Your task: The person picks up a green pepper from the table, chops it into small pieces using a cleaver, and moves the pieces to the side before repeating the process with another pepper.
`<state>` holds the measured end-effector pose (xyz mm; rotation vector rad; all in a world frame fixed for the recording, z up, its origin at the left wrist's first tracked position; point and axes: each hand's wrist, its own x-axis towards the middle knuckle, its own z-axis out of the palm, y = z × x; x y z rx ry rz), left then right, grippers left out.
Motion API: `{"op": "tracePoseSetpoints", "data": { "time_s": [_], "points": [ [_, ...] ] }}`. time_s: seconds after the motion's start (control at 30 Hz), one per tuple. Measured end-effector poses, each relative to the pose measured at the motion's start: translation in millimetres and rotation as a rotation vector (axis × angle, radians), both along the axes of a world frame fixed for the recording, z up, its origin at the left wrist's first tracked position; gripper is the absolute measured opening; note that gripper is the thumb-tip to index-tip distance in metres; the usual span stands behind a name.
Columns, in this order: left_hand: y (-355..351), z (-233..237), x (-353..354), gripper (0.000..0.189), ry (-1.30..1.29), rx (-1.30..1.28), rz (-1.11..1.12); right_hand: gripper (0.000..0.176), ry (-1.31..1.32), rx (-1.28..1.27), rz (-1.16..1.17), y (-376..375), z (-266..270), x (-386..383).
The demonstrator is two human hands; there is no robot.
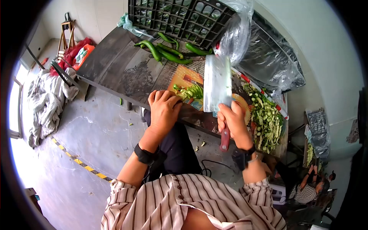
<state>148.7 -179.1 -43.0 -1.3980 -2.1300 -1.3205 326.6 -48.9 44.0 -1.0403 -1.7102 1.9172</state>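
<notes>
Well, what worries me from my remote seat is the small gap between blade and knuckles. The right hand [234, 123] is wrapped tight round the reddish handle of the cleaver [217, 82], whose broad blade stands raised over the cutting board [183, 79]. The left hand [165, 110] is curled, fingers together, pressing down on the half-cut green peppers [190, 92], which lie on the board at that hand's 1 o'clock, touching its fingertips. If the blade drops askew, I judge it could catch those fingertips (the peppers look slick and could roll). The sliced pile [267, 119] at the cleaver's 4 o'clock sits near the table [115, 65] edge and might spill. Whole peppers [165, 50] lie at 11 o'clock, beside the crate [180, 17].
</notes>
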Motion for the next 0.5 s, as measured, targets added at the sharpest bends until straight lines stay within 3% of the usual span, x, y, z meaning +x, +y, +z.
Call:
{"op": "tracePoseSetpoints", "data": {
  "time_s": [0.2, 0.5],
  "points": [
    [0, 19, -9, 0.048, 0.008, -0.177, 0.055, 0.011, 0.085, -0.176, -0.106, -14, -25, 55],
    [15, 27, -30, 0.045, 0.065, -0.388, 0.001, 0.013, 0.142, -0.35, -0.159, -35, -43, 62]
  ]
}}
